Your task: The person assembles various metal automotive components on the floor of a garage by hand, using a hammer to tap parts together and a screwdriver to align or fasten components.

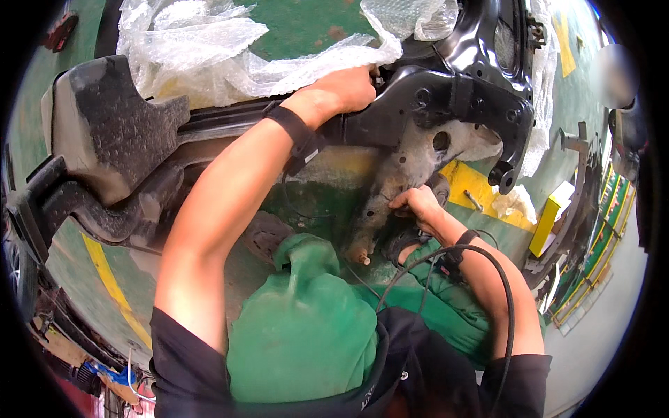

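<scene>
Nearest the camera: green trousers [306,334], knees bent up, and a black cable [488,265] looping over the right forearm.

Right hand [416,203] is curled, fingers pinched against the grey bare-metal patch [408,167] on the lower side of the black frame [446,97]. What the fingertips hold is hidden; can't tell if it's a small part or just the metal. Just below that hand a grey leg of the frame runs down to a stud [362,258], and a sandalled foot [403,244] sits under the wrist. Beyond the right hand, a loose bolt [474,201] lies on a yellow floor stripe [481,188], with a yellow box [547,216] farther out.

Left hand [348,88], arm stretched well away from the body, is closed over the frame's top edge where bubble wrap [230,56] spills over it. A black wrist strap [296,132] sits just behind the hand. Outward from that forearm, a dark foam block [118,132] sits on the same long assembly.

The frame is propped on the green floor [306,24], right in front of the knees, both hands on it.

Risks, as judged: the frame looks steadied mostly by the left hand, so a slip on the wrap could let it tip onto the foot. The cable could snag the right wrist. The bolt could roll off.
</scene>
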Available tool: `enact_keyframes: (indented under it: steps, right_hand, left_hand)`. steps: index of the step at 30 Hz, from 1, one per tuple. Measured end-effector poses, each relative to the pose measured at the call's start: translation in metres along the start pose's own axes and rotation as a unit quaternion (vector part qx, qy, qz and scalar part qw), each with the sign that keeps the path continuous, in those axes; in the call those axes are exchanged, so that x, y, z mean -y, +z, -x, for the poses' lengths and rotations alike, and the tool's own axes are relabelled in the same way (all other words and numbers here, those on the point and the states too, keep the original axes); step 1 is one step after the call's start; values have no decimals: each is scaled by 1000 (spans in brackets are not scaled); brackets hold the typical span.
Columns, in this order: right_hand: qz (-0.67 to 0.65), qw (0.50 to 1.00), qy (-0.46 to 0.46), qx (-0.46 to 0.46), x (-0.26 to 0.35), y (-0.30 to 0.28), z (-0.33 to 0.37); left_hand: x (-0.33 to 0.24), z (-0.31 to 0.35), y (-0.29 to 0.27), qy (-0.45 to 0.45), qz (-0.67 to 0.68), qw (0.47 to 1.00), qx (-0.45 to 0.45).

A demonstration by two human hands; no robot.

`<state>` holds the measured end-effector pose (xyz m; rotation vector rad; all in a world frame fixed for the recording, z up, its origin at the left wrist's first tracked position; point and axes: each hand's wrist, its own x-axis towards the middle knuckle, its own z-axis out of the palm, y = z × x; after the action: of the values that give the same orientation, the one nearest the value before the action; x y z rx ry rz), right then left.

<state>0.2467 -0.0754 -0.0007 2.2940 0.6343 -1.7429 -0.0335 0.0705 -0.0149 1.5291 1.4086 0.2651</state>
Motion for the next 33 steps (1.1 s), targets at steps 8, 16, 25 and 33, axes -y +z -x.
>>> enact_keyframes:
  steps: [8, 16, 25, 33]
  right_hand:
    - [106, 993, -9, 51, 12, -8, 32]
    - [419, 862, -258, 123, 135, -59, 180]
    - [100, 914, -393, -29, 116, -208, 233]
    - [299, 851, -276, -331, -78, -271, 46]
  left_hand:
    - [-13, -3, -1, -44, 27, 998, 31]
    - [-5, -17, -14, -31, -36, 998, 44]
    - [8, -27, -8, 60, -41, 997, -10]
    - [9, -32, -9, 175, -149, 972, 40]
